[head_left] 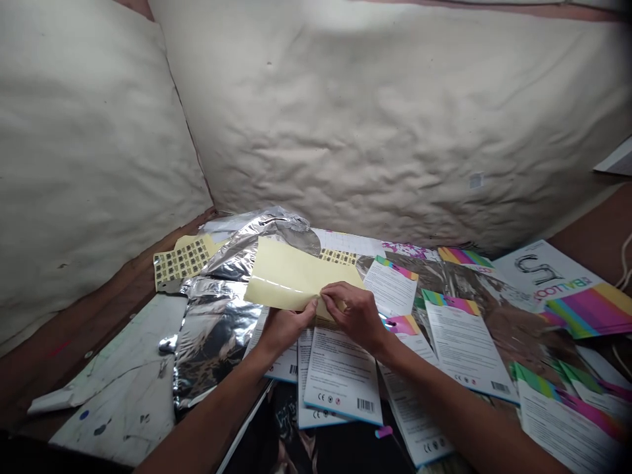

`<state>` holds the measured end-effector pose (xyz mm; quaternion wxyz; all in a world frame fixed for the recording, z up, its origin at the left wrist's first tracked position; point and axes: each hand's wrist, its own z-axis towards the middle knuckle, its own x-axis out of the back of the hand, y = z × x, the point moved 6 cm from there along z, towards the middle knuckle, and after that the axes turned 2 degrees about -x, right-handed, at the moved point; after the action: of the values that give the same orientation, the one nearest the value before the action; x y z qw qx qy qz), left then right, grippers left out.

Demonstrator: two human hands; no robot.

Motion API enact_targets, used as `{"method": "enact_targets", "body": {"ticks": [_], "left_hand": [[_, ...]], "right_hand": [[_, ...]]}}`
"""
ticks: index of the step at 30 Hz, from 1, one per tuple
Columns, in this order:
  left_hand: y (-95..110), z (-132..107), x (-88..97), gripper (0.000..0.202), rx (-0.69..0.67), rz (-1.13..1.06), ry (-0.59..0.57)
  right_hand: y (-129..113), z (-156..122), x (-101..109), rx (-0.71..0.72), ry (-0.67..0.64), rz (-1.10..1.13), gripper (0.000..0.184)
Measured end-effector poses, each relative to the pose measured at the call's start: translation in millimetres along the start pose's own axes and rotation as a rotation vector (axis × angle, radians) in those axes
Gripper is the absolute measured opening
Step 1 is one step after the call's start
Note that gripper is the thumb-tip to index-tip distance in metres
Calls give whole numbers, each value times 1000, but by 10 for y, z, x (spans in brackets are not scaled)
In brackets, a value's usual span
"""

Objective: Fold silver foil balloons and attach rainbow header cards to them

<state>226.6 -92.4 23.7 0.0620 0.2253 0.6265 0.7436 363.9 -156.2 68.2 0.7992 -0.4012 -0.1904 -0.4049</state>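
Together, the left hand and right hand pinch the near edge of a thin pale-yellow sheet, held just above printed instruction cards. It looks light, floppy and slick, best gripped by its edges; crinkled silver foil lies left of the hands.

A sheet of adhesive paper is lying over the edge of crumpled foil, pinched between the left hand and the right hand. Printed instruction cards are overlapping in front of the hands and spreading away to the right. A sticker sheet is sitting left of the foil, while a board is lying further left and nearer. Two large cushions are standing behind everything, meeting at a corner.
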Motion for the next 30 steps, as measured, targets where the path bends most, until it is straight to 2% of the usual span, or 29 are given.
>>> {"method": "enact_targets", "body": {"ticks": [2,5,7,9,13,16,19,24,30], "left_hand": [[-33,9,23,24,45,-34,17],[-151,36,99,27,169,-145,130],[-227,53,143,30,219,-239,213],[-263,67,170,32,219,-287,266],[-219,64,211,31,148,-244,317],[-180,55,212,30,161,-261,316],[-143,56,215,25,199,-332,331],[-110,60,247,17,227,-332,376],[-206,75,245,27,233,-274,359]], "right_hand": [[40,68,120,-51,46,26,11],[103,142,420,-84,144,-5,12],[128,109,591,-39,162,-89,12],[166,-13,646,24,112,-166,12],[317,-389,461,93,-22,-246,13],[431,-575,276,90,-54,-284,14],[464,-629,165,110,-85,-326,14],[449,-628,143,129,-111,-382,14],[478,-649,107,130,-155,-395,15]]}}
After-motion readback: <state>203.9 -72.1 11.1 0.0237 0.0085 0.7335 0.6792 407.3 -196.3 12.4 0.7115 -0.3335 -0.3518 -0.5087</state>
